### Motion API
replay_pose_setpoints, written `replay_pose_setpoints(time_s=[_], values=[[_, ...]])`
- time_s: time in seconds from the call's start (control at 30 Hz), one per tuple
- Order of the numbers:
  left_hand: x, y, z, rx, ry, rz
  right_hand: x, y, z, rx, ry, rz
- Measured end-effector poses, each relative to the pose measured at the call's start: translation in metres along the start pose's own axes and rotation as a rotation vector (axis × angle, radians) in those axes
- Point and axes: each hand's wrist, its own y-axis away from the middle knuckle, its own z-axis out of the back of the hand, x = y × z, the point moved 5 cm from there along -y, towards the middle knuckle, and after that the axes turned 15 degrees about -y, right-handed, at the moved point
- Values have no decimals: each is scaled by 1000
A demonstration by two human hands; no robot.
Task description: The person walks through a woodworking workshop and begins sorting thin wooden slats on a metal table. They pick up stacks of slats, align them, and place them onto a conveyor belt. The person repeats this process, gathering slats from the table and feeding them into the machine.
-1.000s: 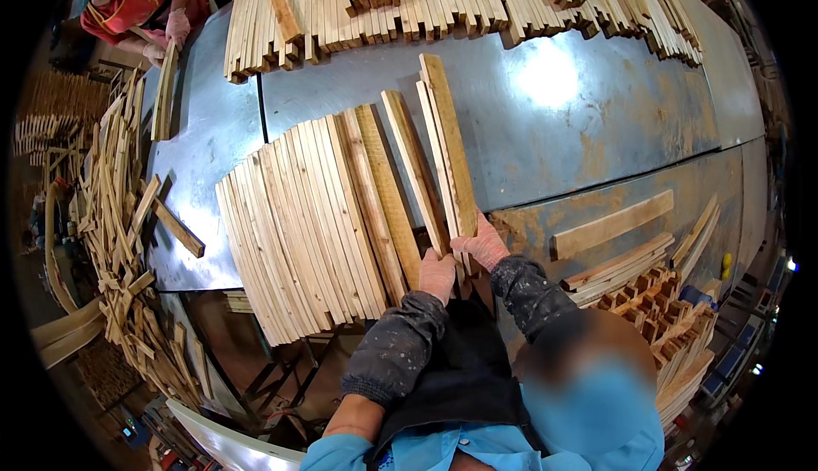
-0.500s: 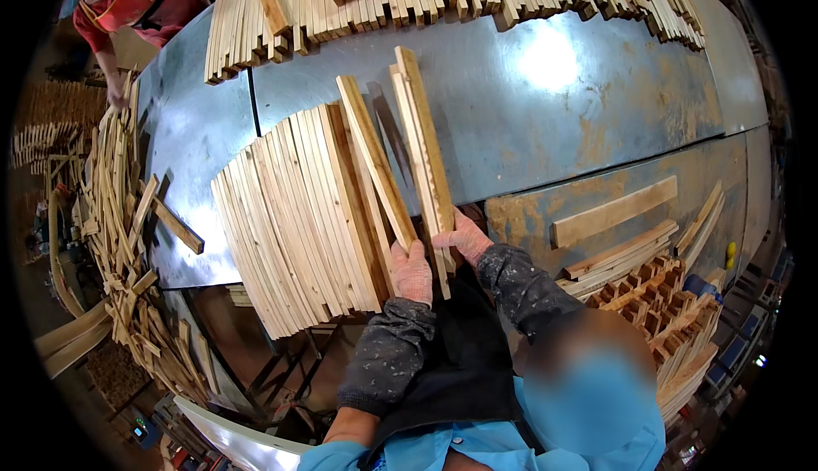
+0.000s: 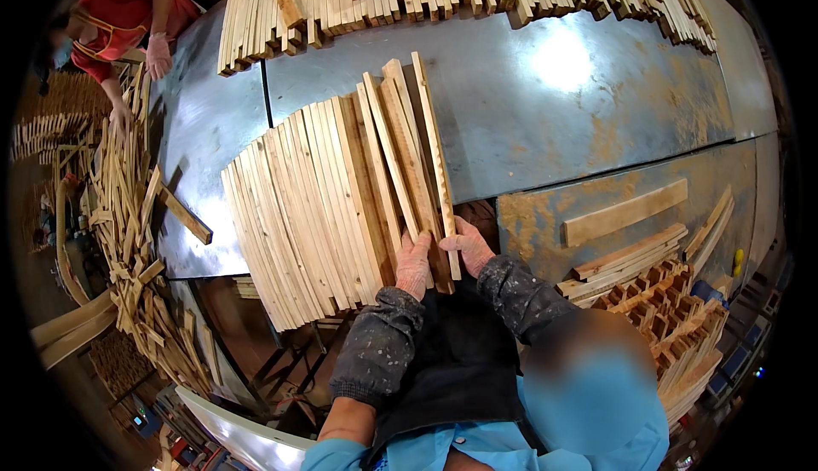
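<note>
Side by side on the metal table [image 3: 503, 143] lies a row of pale wooden strips [image 3: 294, 207], their near ends jutting past its edge. At the row's right end my left hand [image 3: 413, 265], in a pale glove, is closed around the near end of a narrow wooden strip [image 3: 388, 152]. My right hand [image 3: 469, 245], gloved too, grips another wooden strip [image 3: 438, 164] by its lower part, with its far end tilted left. Between the two lie darker-edged strips [image 3: 407, 143]; my left fingertips are close to them, and whether they touch is unclear.
Many strips [image 3: 409, 2] line the table's far side. A jumbled heap of strips [image 3: 128, 241] lies at the left, where a person in red [image 3: 128, 11] reaches in. On the right are a board [image 3: 626, 213], a few strips and a stack of notched wood pieces [image 3: 656, 301].
The strips in my right hand have come apart: one stays gripped, the rest lie to its left. My left hand's strip has swung closer to the row. The person in red has shifted.
</note>
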Motion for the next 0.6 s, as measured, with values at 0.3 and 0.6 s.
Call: replay_pose_setpoints(time_s=[0.3, 0.6], values=[[-11, 12, -5, -14, -138, -43, 9, 6, 11, 63, 87, -22], [-2, 2, 1, -150, -292, -25, -2, -26, 3, 48, 375, -61]])
